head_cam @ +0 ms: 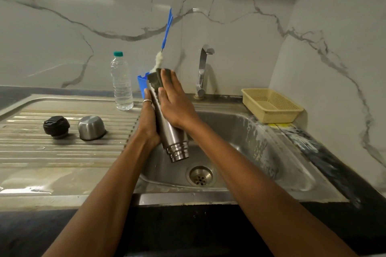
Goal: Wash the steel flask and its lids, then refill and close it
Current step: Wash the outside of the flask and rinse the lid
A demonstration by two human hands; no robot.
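Note:
The steel flask (pixel 172 139) hangs over the sink basin (pixel 261 148), neck end down toward me, base tilted up and away. My left hand (pixel 148 119) grips its left side. My right hand (pixel 174 100) presses a dark scrub pad (pixel 155 80) against the flask's upper end with straight fingers. On the ribbed drainboard (pixel 62 152) to the left lie the black stopper lid (pixel 56 127) and the steel cup lid (pixel 91 127), mouth down.
A clear water bottle with a green cap (pixel 121 83) stands at the drainboard's back. A blue holder (pixel 142 86) with a blue-handled bottle brush (pixel 165 41) sits behind the flask. The tap (pixel 202 71) is not running. A beige plastic basket (pixel 271 104) rests at the sink's right.

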